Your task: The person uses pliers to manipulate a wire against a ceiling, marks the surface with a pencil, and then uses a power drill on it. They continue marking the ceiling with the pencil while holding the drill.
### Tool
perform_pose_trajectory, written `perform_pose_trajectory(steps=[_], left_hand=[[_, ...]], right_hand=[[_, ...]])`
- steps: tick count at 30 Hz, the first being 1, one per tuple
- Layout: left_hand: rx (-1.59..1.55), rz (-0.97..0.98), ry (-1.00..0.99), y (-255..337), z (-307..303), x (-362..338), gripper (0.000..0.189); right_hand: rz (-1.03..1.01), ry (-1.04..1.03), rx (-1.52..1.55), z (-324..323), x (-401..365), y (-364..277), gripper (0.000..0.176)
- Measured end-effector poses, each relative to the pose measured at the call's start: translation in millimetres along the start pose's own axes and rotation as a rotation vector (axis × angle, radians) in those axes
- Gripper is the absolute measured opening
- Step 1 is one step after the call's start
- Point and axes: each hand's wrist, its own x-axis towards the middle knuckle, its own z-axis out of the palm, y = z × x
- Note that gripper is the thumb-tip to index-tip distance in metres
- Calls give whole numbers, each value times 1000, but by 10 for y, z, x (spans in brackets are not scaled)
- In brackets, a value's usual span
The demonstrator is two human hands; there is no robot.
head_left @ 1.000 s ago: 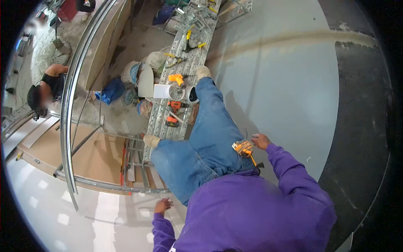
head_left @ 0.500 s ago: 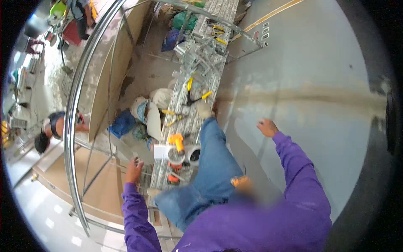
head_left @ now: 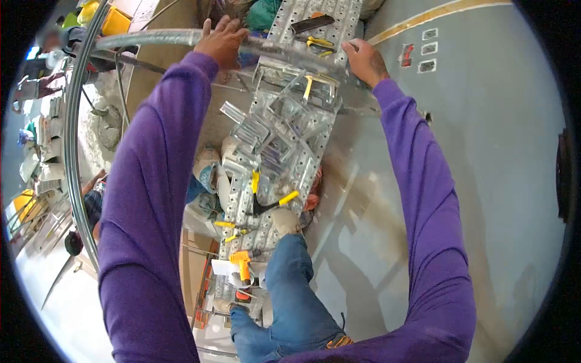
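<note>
Both my arms, in purple sleeves, reach up to a horizontal metal rail point(head_left: 151, 39) at the top of the view. My left hand point(head_left: 223, 37) is wrapped over the rail near its middle. Further right, where the rail crosses above the platform, my right hand point(head_left: 363, 60) grips it. Below my hands runs a perforated metal scaffold plank point(head_left: 305, 172), on which my shoe point(head_left: 284, 221) and jeans leg stand.
The plank carries a pile of shiny metal brackets point(head_left: 272, 133), yellow-handled pliers point(head_left: 272, 202) and an orange drill point(head_left: 242, 263). A grey wall point(head_left: 484, 181) stands close on the right. A curved metal tube point(head_left: 69, 151) arcs on the left, with sacks point(head_left: 209, 175) and another person point(head_left: 88, 206) below.
Both my hands rose from beside my body to the rail and closed on it. The view tilted up along the plank, so the drill now lies lower in the frame.
</note>
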Motion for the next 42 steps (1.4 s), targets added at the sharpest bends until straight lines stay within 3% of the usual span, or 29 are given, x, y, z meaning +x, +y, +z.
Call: perform_pose_trajectory(steps=[3,6,8,9,10,11,13,14,15,16,17,19,23,26,29,32,36,39,41,42], left_hand=[[-99,163,-643,-197,85,699,69],[-172,331,-336,-341,212,683,55],[-296,381,-271,-412,197,692,48],[-287,377,-325,-429,159,677,46],[-277,368,-378,-426,122,714,44],[-318,383,-385,-443,151,740,44],[-346,394,-476,-458,144,772,43],[-337,394,-472,-467,160,755,41],[-419,422,-423,-515,163,736,38],[-407,379,-475,-486,124,749,35],[-442,371,-414,-503,70,722,32],[-450,358,-435,-477,96,733,30],[-468,346,-485,-484,-80,793,26],[-479,317,-492,-485,-105,760,24],[-451,308,-508,-452,-127,754,24],[-422,340,-529,-422,-125,786,30],[-371,376,-489,-378,84,771,40],[-326,210,-541,-325,-230,535,48],[-206,-26,-238,-82,-208,313,51],[-139,-158,-97,57,-131,192,53]], right_hand=[[-22,-246,-95,255,781,305,47],[-139,-453,-285,658,1357,623,46],[-244,-570,-393,1164,1741,1093,43],[-325,-601,-410,1506,1899,1362,42],[-213,-608,-466,1785,2002,1598,39],[-444,-804,-658,2045,2226,1848,38],[-253,-545,-445,2259,2267,1992,48],[-226,-594,-490,2465,2406,2045,52],[-268,-497,-358,2485,2354,1938,50],[-149,-555,-386,2756,2473,2156,50],[-71,-517,-445,2776,2395,1980,48],[7,-608,-547,2632,2337,1722,47],[20,-538,-703,2603,2341,1715,35],[-408,-534,-808,2460,2340,1774,24],[-506,-621,-708,2266,2489,1959,23],[-651,-444,-609,1768,2293,1927,28],[-622,-240,-222,867,1623,1253,30],[-389,-13,-150,40,767,688,34],[-223,160,-233,-551,73,293,39],[-274,263,-264,-806,-273,112,43]])
